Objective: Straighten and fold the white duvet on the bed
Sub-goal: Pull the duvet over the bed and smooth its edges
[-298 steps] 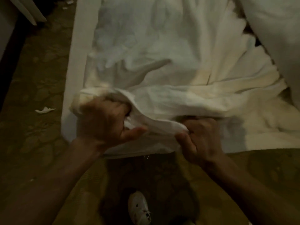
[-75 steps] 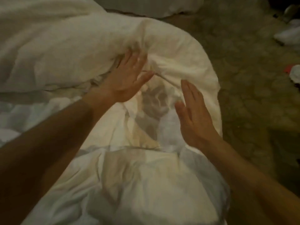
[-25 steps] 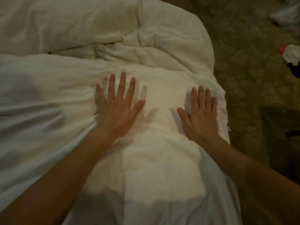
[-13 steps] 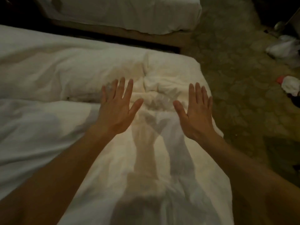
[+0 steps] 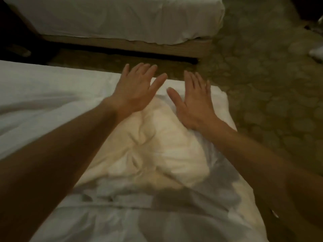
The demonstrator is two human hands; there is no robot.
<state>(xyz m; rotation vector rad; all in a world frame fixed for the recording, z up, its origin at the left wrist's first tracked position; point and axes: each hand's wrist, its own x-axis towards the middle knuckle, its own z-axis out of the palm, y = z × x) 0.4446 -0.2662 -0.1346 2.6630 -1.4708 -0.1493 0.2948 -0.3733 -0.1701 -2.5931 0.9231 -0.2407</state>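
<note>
My left hand (image 5: 134, 91) and right hand (image 5: 194, 102) are both flat, fingers straight and spread, holding nothing. The right one looks to be lying on the duvet (image 5: 148, 151) near its far corner; the left reaches over the far edge, and I cannot tell whether its palm is pressing the cloth or just above it (the frame is a little blurred there).

The duvet lies on the bed (image 5: 35, 88) right under my arms, running from the bottom of the view up to my fingertips. I judge the folding well begun: the cloth in front of me looks doubled over, with a layered edge crossing near the bottom and a thick, rounded end by my right wrist. The straightening is not finished, though. A knot of creases sits puckered in the middle between my forearms, and the lump there stands higher than the flatter white stretch to my left. What is left, as I read it, is to smooth that bunching out toward the edges, square the far corner, and perhaps fold once more. How much of the duvet hangs off out of sight I cannot say.

Counting: two hands, one duvet, one bed under it, and a second bed (image 5: 113, 20) well apart across a strip of patterned carpet (image 5: 262, 84). At the far right edge sits one pale thing on the floor, too cut off to name.
</note>
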